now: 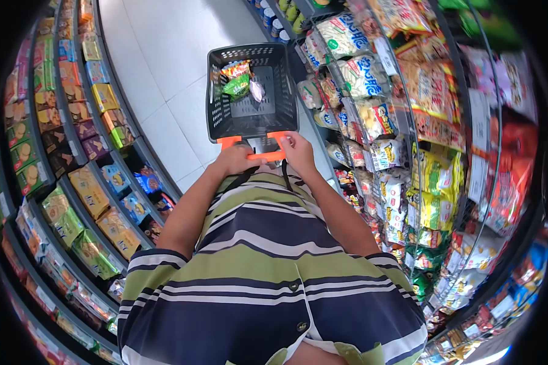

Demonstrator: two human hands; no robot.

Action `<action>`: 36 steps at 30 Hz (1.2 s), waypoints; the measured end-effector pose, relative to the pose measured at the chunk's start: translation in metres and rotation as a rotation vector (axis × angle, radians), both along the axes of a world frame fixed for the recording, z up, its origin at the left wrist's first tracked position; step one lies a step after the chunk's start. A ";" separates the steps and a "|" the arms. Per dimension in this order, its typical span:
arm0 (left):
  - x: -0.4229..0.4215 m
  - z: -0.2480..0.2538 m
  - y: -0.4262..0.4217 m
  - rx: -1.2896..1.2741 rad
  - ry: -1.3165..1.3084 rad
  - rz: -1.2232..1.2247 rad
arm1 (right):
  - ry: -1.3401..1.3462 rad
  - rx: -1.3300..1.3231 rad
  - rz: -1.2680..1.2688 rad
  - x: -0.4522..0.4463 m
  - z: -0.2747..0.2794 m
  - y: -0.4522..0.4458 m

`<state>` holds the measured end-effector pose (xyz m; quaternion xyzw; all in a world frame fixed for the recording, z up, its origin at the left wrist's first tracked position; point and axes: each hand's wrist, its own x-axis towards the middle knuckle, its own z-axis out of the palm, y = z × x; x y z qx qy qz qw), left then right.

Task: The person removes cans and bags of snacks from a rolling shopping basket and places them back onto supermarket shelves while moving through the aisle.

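Note:
A black shopping basket cart (213,109) with slotted walls stands in front of my body. Its orange handle (266,157) points toward me. My left hand (232,160) is closed around the left part of the handle, with the thumb along the crossbar. On the right arm of the handle, my right hand (299,153) grips with bent fingers. Inside the basket lie a green snack bag (237,87), an orange-red packet (235,69) behind it, and a small pale purple-white packet (257,92) to their right.
Shelves of boxed and packed snacks (106,97) curve along the left. On the right, wire-fronted racks (408,109) hold bagged snacks (359,76) close to the basket. Pale floor tiles (158,55) run ahead between them.

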<state>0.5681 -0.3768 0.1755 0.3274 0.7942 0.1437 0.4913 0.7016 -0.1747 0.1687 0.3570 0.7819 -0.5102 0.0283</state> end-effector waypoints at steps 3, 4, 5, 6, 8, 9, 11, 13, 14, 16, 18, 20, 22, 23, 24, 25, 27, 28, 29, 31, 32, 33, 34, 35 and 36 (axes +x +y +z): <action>-0.014 -0.024 -0.003 -0.004 -0.197 -0.051 | -0.033 -0.027 0.035 -0.044 -0.024 -0.006; -0.018 -0.032 -0.003 -0.010 -0.281 -0.065 | -0.057 -0.013 0.071 -0.059 -0.039 -0.009; -0.022 -0.039 -0.001 -0.014 -0.361 -0.079 | -0.076 0.001 0.108 -0.075 -0.058 -0.009; -0.027 -0.035 0.001 0.075 -0.305 -0.135 | -0.189 -0.049 0.152 -0.091 -0.079 -0.007; -0.032 -0.041 0.003 0.115 -0.352 -0.161 | -0.246 0.093 0.214 -0.121 -0.124 -0.007; -0.030 -0.046 0.003 0.138 -0.336 -0.174 | -0.266 0.164 0.239 -0.139 -0.151 -0.006; -0.032 -0.055 0.003 0.269 -0.311 -0.150 | -0.354 0.174 0.246 -0.173 -0.213 0.000; -0.036 -0.057 0.009 0.324 -0.296 -0.154 | -0.408 0.227 0.206 -0.207 -0.270 0.002; -0.040 -0.060 0.012 0.365 -0.273 -0.133 | -0.505 0.179 0.218 -0.224 -0.306 0.006; -0.053 -0.062 0.019 0.298 -0.367 -0.159 | -0.572 0.186 0.220 -0.254 -0.367 0.007; -0.062 -0.069 0.023 0.295 -0.380 -0.138 | -0.628 0.224 0.231 -0.274 -0.422 0.010; -0.042 -0.081 0.025 0.349 -0.359 -0.045 | -0.666 0.274 0.252 -0.290 -0.461 0.009; -0.015 -0.096 0.023 0.451 -0.283 0.087 | -0.698 0.358 0.283 -0.293 -0.502 0.002; -0.013 -0.103 0.026 0.449 -0.275 0.084 | -0.711 0.400 0.307 -0.293 -0.518 0.002; -0.011 -0.108 0.026 0.435 -0.297 0.091 | -0.745 0.366 0.277 -0.285 -0.546 -0.001; -0.012 -0.104 0.027 0.435 -0.309 0.091 | -0.769 0.348 0.236 -0.287 -0.558 0.006; -0.017 -0.107 0.027 0.466 -0.269 0.079 | -0.809 0.317 0.204 -0.284 -0.571 0.015; -0.018 -0.107 0.029 0.471 -0.262 0.090 | -0.805 0.328 0.207 -0.281 -0.577 0.022; -0.019 -0.105 0.031 0.480 -0.253 0.100 | -0.799 0.344 0.208 -0.280 -0.575 0.027; -0.015 -0.104 0.030 0.459 -0.267 0.092 | -0.767 0.359 0.217 -0.274 -0.563 0.039; -0.019 -0.104 0.030 0.436 -0.311 0.071 | -0.749 0.353 0.198 -0.273 -0.550 0.044; -0.022 -0.103 0.029 0.412 -0.355 0.050 | -0.730 0.347 0.180 -0.271 -0.537 0.050; -0.024 -0.103 0.027 0.422 -0.280 0.024 | -0.710 0.316 0.139 -0.274 -0.512 0.053; -0.029 -0.101 0.027 0.408 -0.313 0.025 | -0.688 0.288 0.112 -0.271 -0.497 0.060; -0.036 -0.099 0.026 0.394 -0.345 0.021 | -0.569 0.131 0.047 -0.255 -0.496 0.070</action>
